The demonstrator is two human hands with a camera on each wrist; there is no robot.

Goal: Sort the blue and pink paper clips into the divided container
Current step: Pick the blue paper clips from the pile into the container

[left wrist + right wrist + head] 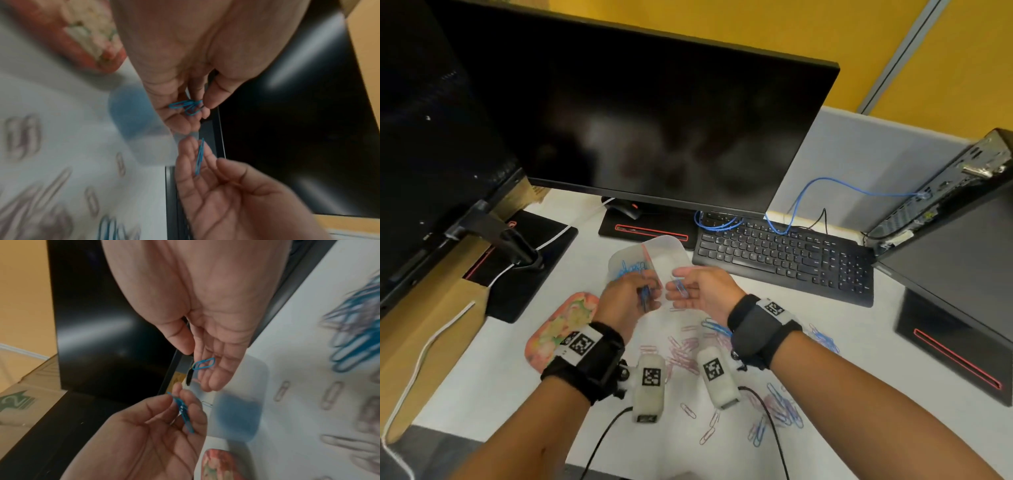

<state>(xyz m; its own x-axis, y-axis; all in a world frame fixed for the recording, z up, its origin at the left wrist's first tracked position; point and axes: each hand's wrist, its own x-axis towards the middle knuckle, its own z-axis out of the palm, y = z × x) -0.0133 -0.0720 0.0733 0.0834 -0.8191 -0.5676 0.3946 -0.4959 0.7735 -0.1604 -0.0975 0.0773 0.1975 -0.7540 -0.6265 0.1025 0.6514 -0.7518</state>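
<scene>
Left hand [627, 298]: thumb and fingers pinched on a small bunch of blue clips [188, 106]. Right hand [702, 289]: fingers nearly straight, palm up, one blue clip [203, 363] lying on the fingers, thumb apart from it. Both hands raised close together, just in front of the divided container [650, 257] on the white desk [500, 377]; blue clips in its left compartment. Loose pink clips [683, 353] and blue clips [784, 407] scattered on desk beneath wrists. Keyboard [784, 253] right of container.
</scene>
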